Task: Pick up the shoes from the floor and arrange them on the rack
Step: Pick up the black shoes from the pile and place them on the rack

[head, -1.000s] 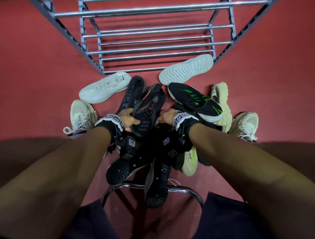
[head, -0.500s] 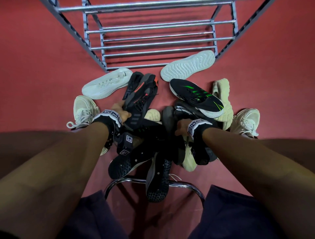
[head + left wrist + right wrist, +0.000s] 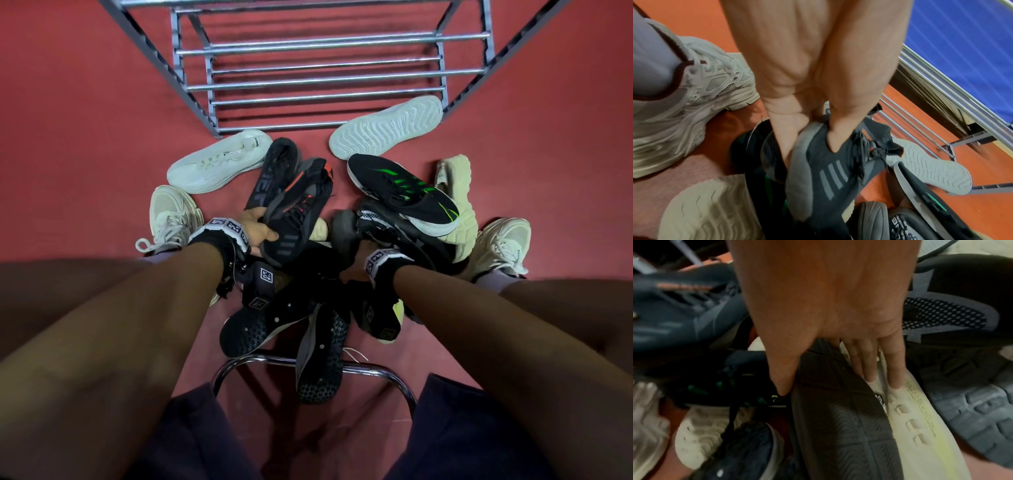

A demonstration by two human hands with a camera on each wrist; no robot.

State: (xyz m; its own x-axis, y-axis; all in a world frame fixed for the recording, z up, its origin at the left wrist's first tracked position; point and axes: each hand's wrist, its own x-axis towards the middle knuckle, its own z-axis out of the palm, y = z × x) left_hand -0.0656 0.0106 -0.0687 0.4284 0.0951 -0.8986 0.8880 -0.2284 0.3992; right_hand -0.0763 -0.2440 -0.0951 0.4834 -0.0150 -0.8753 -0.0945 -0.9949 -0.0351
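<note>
My left hand (image 3: 255,229) grips a dark grey shoe with orange trim and three grey stripes (image 3: 296,212), lifted over the pile. In the left wrist view the thumb and fingers of that hand (image 3: 818,129) pinch the shoe (image 3: 838,170) at its collar. My right hand (image 3: 356,260) reaches into the pile. There the hand (image 3: 826,374) has its thumb on one side of a black ribbed sole (image 3: 838,418) and its fingers (image 3: 869,368) on the other side, against a pale yellow sole (image 3: 916,426). The metal rack (image 3: 325,82) stands just beyond the pile, with bare bars.
Around the pile on the red floor lie a white shoe (image 3: 219,164), a white shoe sole-up (image 3: 387,128), a black-and-green shoe (image 3: 404,192) and a cream shoe (image 3: 459,202). My own feet in beige sneakers (image 3: 171,216) flank the pile. A chrome stool frame (image 3: 376,371) sits below me.
My right hand let go of the dark grey shoe and dropped back into the pile onto the black-soled shoe. My left hand keeps hold of the dark grey shoe.
</note>
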